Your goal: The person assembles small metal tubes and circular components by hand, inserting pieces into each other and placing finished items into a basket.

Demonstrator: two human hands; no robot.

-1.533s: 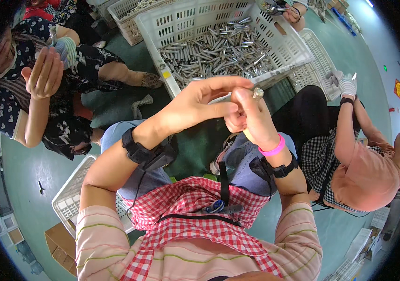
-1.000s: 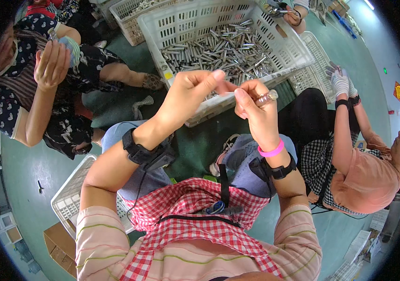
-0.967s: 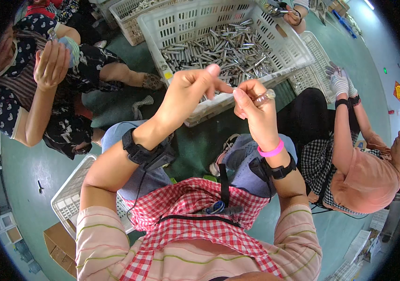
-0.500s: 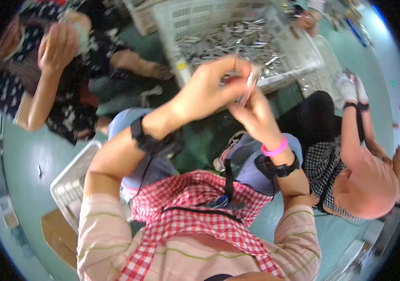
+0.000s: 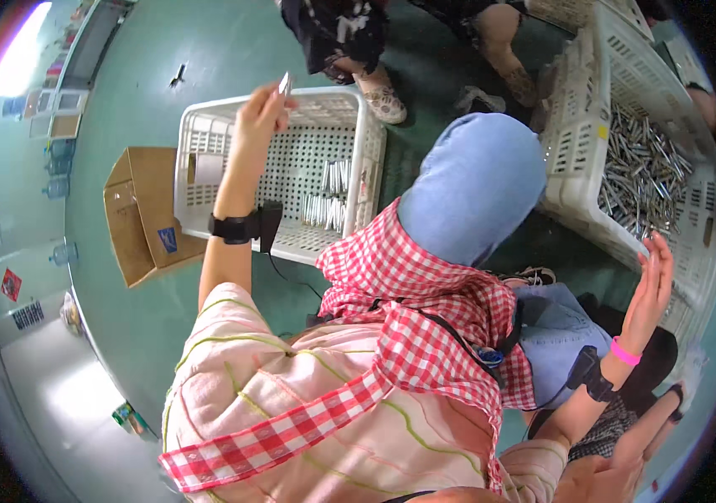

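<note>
My left hand (image 5: 259, 116) is stretched out over a white plastic basket (image 5: 199, 134) on my left and pinches a small silvery metal tube (image 5: 284, 84) at its fingertips. Inside that basket lie several similar tubes (image 5: 328, 197) in rows. My right hand (image 5: 653, 281) is empty, fingers spread, hovering at the near edge of a second white basket (image 5: 580, 126) on my right that is filled with several loose metal tubes (image 5: 647, 180). Each wrist wears a black band; the right one also has a pink band.
A brown cardboard box (image 5: 144, 214) lies on the green floor left of the left basket. Another person's feet in sandals (image 5: 383, 101) stand just beyond that basket. Another person sits close at my lower right (image 5: 617, 453).
The view has swung to my left. My hands, joined on a tube before, have parted: the left carried the tube over the left basket, the right went toward the full basket.
</note>
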